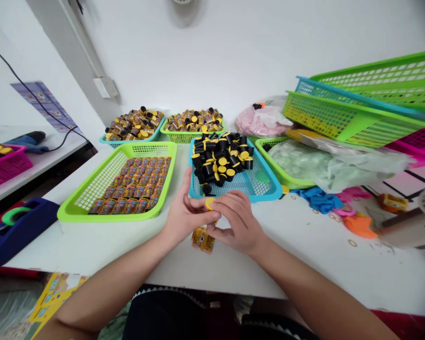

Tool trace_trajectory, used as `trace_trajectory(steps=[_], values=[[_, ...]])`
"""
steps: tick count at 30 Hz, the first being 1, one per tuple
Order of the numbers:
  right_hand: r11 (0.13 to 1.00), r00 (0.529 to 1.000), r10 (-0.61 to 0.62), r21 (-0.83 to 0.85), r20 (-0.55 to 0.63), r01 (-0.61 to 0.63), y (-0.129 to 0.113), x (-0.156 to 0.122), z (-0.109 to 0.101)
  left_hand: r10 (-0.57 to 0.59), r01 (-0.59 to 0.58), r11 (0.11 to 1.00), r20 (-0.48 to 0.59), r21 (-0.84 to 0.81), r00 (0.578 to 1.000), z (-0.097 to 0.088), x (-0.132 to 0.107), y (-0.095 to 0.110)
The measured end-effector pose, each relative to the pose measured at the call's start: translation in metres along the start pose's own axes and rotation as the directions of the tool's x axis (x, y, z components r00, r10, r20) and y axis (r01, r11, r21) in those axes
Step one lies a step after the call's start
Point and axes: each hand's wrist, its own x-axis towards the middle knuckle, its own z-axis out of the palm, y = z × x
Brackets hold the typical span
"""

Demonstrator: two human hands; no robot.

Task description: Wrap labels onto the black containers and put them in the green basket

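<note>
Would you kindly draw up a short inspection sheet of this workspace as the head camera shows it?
surface: white table, with small rings scattered on it.
job's things: yellow cap between both hands; yellow printed packets below; black cylinders in blue basket.
clutter: stacked green baskets; plastic bag; crumpled blue material.
grippers: left hand and right hand pinch the cap.
cables: black cable along the left wall.
surroundings: white wall; wall box; navy tape dispenser.
</note>
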Motion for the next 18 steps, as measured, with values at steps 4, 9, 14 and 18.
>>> trace_trajectory(steps=[4,9,14,18], values=[[1.0,1.0,0.017,-0.013,0.005,-0.017,-0.003,-0.001,0.001,-0.038,0.013,0.994,0.231,0.108,0.972,-0.004,0.0,-0.003],[1.0,0.999,-0.024,0.013,0.047,0.023,-0.002,-0.001,0.004,0.035,-0.12,0.874,0.185,0.471,0.982,-0.008,-0.005,-0.011],[0.998,0.995,-0.068,0.007,0.066,0.068,0.004,-0.004,0.009,0.121,-0.172,0.745,0.123,0.645,0.985,-0.008,-0.004,-0.011],[0.997,0.996,-0.056,-0.045,0.072,0.06,0.006,-0.01,0.014,0.152,-0.206,0.643,0.141,0.737,0.978,-0.007,-0.001,-0.003]])
